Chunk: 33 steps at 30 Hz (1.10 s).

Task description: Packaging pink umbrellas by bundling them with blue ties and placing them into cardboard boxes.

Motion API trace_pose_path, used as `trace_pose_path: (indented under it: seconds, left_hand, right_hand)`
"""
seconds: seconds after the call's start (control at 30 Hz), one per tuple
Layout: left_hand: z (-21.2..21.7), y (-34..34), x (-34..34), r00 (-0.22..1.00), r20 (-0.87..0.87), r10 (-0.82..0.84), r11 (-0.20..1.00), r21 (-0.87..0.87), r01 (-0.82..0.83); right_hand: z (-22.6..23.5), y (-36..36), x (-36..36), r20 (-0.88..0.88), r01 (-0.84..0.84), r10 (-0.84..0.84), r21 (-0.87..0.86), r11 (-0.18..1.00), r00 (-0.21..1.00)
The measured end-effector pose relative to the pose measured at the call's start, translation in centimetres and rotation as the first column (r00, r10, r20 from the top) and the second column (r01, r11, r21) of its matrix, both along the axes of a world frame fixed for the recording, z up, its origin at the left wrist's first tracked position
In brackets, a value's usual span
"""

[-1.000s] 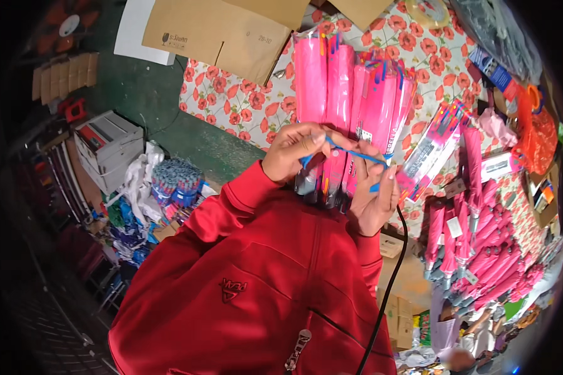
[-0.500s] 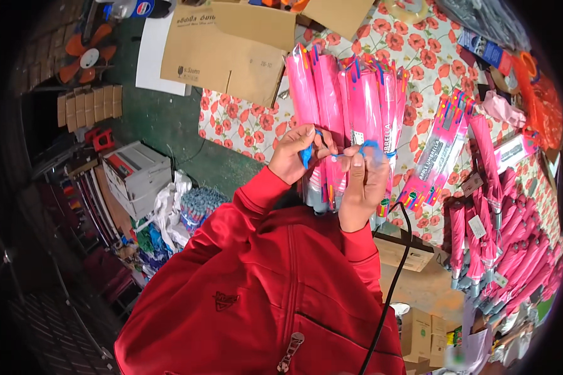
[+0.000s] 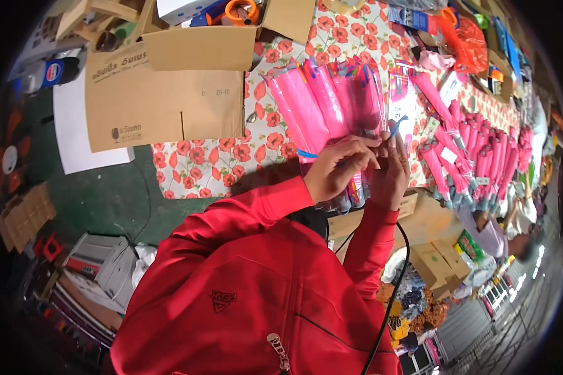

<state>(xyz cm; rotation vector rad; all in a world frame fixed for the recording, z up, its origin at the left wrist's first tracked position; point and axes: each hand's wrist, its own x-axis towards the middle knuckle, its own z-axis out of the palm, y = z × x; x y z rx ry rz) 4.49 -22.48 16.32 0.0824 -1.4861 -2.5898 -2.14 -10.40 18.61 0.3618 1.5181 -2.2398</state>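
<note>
A bundle of pink umbrellas (image 3: 324,94) in clear sleeves lies on the flowered tablecloth in front of me. A blue plastic string (image 3: 306,154) runs across its left side. At the near right part of the bundle, my left hand (image 3: 343,165) is closed, its fingertips pinched together close to the right hand. My right hand (image 3: 391,170) is closed too, and a blue end of the string sticks up past its fingers. The fingers cover where the string meets, so any knot there is hidden.
Loose pink folded umbrellas (image 3: 491,153) lie heaped on the right of the table. A flattened cardboard box (image 3: 169,103) covers the far left, with an open carton (image 3: 200,50) behind it. A red plastic bag (image 3: 463,44) sits at the far right. A black cable (image 3: 406,262) hangs beside my right arm.
The view has swung, bringing more of the right side into sight. My hands were apart, each with blue string; now they are together at the bundle's right side, the left hand having crossed over.
</note>
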Motion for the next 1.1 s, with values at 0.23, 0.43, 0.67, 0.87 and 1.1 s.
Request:
trace_pose_path:
  seconds: [0.23,0.43,0.67,0.87,1.1]
  left_hand:
    - [1.3,-0.5,2.2,0.997,0.036,-0.062,0.957,0.285,0.050]
    - [-0.8,-1.0,0.8,0.955,0.049,-0.294,0.891,0.377,0.255]
    - [-0.9,-0.5,1.8,0.919,0.154,-0.363,0.889,0.353,0.292]
    - [-0.6,-2.2,1.3,0.938,0.165,-0.305,0.926,0.280,0.252]
    - [-0.6,-3.2,2.1,0.933,0.257,-0.253,0.906,0.400,0.136]
  right_hand:
    - [1.5,-0.3,2.2,0.054,0.134,-0.140,0.095,0.986,0.989]
    - [-1.1,1.8,0.9,-0.366,0.059,0.202,0.591,0.805,0.908]
    - [-6.8,2.3,-5.5,-0.100,0.574,-0.582,0.366,0.732,0.807]
    - [-8.3,3.5,-10.0,-0.174,0.359,-0.372,0.775,0.519,0.912]
    - [-13.0,6.1,-14.4,-0.106,0.115,-0.249,0.993,0.021,0.963]
